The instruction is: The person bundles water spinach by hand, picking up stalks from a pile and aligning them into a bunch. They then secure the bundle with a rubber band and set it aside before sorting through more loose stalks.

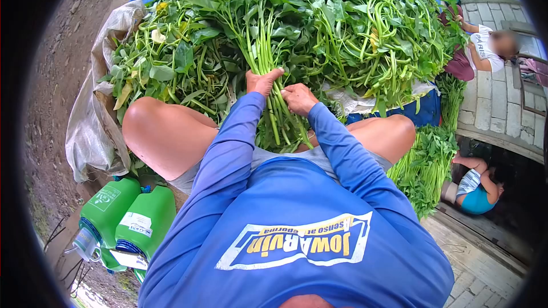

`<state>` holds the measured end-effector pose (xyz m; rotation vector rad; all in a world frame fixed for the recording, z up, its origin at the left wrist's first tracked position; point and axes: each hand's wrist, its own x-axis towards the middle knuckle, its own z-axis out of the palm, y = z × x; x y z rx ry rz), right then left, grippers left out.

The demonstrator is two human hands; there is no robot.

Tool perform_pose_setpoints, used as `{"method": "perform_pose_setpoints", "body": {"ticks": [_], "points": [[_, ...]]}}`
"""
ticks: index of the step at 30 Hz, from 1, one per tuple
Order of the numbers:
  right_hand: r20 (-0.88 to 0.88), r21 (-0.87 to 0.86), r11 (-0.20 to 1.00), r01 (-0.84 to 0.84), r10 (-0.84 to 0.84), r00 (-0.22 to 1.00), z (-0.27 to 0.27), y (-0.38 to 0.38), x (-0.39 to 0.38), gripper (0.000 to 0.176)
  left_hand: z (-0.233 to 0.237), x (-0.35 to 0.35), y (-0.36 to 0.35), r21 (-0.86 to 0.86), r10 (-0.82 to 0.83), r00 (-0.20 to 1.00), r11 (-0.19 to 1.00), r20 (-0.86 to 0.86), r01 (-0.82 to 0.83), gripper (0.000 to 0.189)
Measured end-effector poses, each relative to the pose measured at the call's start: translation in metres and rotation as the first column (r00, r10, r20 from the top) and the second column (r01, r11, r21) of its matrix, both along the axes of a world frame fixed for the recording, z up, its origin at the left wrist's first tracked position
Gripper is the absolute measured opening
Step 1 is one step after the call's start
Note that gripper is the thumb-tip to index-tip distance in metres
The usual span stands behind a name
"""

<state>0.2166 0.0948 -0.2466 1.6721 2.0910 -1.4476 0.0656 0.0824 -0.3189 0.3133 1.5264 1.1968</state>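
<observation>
My left hand [263, 82] is wrapped around a bunch of water spinach [262, 45], with the thumb lying across the long pale-green stems. The leafy tops point away from me, and the cut stem ends hang down between my knees. Just right of it, my right hand [299, 99] is closed with its fingertips pinched at the stems on the bunch's right side. Exactly which stems it grips is partly hidden by the fingers. In front of both hands spreads a big heap of loose water spinach [337, 11].
A whitish sack [97, 120] edges the heap on the left. Green plastic jugs [145, 217] stand at lower left. More greens [419, 171] lie to the right. A person in a white shirt [485, 48] sits at far right, and another person in teal [479, 197] below.
</observation>
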Motion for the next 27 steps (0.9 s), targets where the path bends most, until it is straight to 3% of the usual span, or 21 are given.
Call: {"method": "perform_pose_setpoints", "body": {"ticks": [1, 2, 4, 6, 7, 10, 11, 12, 13, 15, 17, 19, 20, 21, 23, 26, 27], "points": [[-0.026, -0.013, 1.0, -0.009, 0.008, 1.0, 0.004, -0.002, -0.004, 0.033, 0.003, -0.01, -0.001, 0.012, -0.105, 0.979, 0.994, 0.173, 0.105, 0.054], [0.022, -0.203, 0.979, 0.033, -0.029, 0.999, 0.01, 0.001, -0.001, 0.034, 0.006, -0.01, -0.002, 0.008, -0.057, 0.987, 0.998, 0.152, 0.056, 0.04], [-0.039, -0.092, 0.988, -0.125, 0.122, 0.992, 0.035, 0.027, 0.006, 0.033, 0.005, -0.014, -0.002, 0.103, -0.061, 0.99, 0.994, 0.127, 0.048, 0.04], [-0.406, 0.187, 0.951, 0.247, -0.154, 0.901, 0.036, 0.061, -0.004, 0.028, 0.026, -0.02, -0.004, 0.153, -0.08, 0.98, 0.987, 0.182, 0.052, 0.039], [-0.438, -0.003, 0.913, 0.409, -0.368, 0.82, 0.072, 0.075, -0.018, 0.025, 0.051, -0.027, -0.006, 0.122, -0.135, 0.96, 0.987, 0.244, 0.107, 0.037], [-0.655, 0.023, 0.879, 0.476, -0.347, 0.671, 0.05, 0.139, -0.053, 0.026, 0.083, -0.035, 0.0, 0.239, -0.277, 0.949, 0.942, 0.151, 0.236, 0.031], [-0.662, 0.094, 0.9, 0.425, -0.262, 0.702, 0.028, 0.156, -0.067, 0.027, 0.083, -0.033, 0.002, 0.279, -0.293, 0.95, 0.926, 0.11, 0.254, 0.031], [-0.522, 0.344, 0.904, 0.255, -0.042, 0.852, 0.04, 0.159, -0.071, 0.03, 0.082, -0.033, 0.002, 0.312, -0.307, 0.949, 0.911, 0.072, 0.271, 0.031], [-0.647, 0.114, 0.959, 0.258, -0.126, 0.752, 0.035, 0.167, -0.078, 0.03, 0.087, -0.038, 0.004, 0.297, -0.25, 0.958, 0.934, 0.143, 0.199, 0.031], [-0.775, -0.014, 0.937, 0.349, -0.231, 0.589, 0.113, 0.139, -0.074, 0.028, 0.103, -0.051, 0.008, 0.271, -0.17, 0.969, 0.955, 0.18, 0.118, 0.03], [-0.568, 0.479, 0.811, 0.336, -0.006, 0.823, 0.159, 0.126, -0.035, 0.032, 0.101, -0.064, 0.018, 0.282, -0.077, 0.975, 0.959, 0.209, 0.015, 0.025], [-0.351, 0.321, 0.945, 0.065, 0.055, 0.935, 0.187, 0.083, 0.015, 0.038, 0.111, -0.07, 0.022, 0.304, 0.003, 0.963, 0.948, 0.271, -0.089, 0.024], [-0.093, 0.249, 0.958, -0.144, 0.171, 0.981, 0.193, 0.053, 0.022, 0.038, 0.111, -0.074, 0.023, 0.312, 0.011, 0.963, 0.945, 0.27, -0.099, 0.025], [0.158, 0.125, 0.938, -0.323, 0.303, 0.94, 0.191, 0.024, 0.029, 0.04, 0.112, -0.077, 0.026, 0.322, 0.018, 0.963, 0.941, 0.268, -0.107, 0.025], [0.03, 0.495, 0.847, -0.193, 0.205, 0.978, 0.147, -0.044, 0.04, 0.036, 0.112, -0.075, 0.029, 0.343, 0.02, 0.968, 0.933, 0.25, -0.108, 0.027], [-0.4, 0.213, 0.958, 0.193, -0.095, 0.912, 0.12, -0.068, 0.034, 0.027, 0.106, -0.073, 0.033, 0.368, 0.025, 0.973, 0.923, 0.232, -0.111, 0.026], [-0.459, 0.035, 0.969, 0.245, -0.202, 0.865, 0.123, -0.07, 0.032, 0.026, 0.106, -0.072, 0.031, 0.367, 0.041, 0.977, 0.923, 0.211, -0.118, 0.026]]}}
